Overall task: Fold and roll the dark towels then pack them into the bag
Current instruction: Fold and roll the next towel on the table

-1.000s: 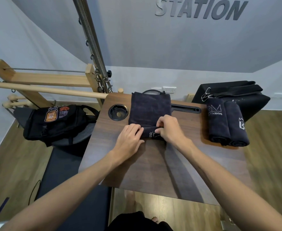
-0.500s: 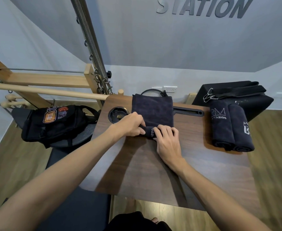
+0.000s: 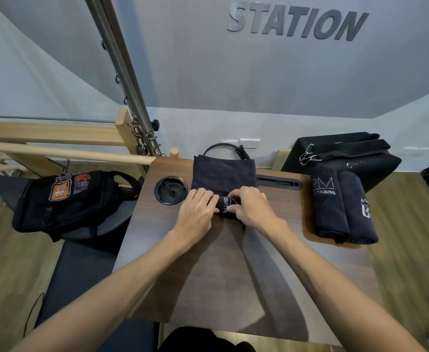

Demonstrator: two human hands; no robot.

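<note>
Rolling towel number three (image 3: 223, 177) at 12 o'clock on the surface (image 3: 233, 270): left hand (image 3: 195, 214) and right hand (image 3: 252, 208) fingers grip the roll. Two rolled towels (image 3: 343, 207) wait at 2 o'clock, nothing's in the bag (image 3: 63, 199) at 9 o'clock yet.
</note>
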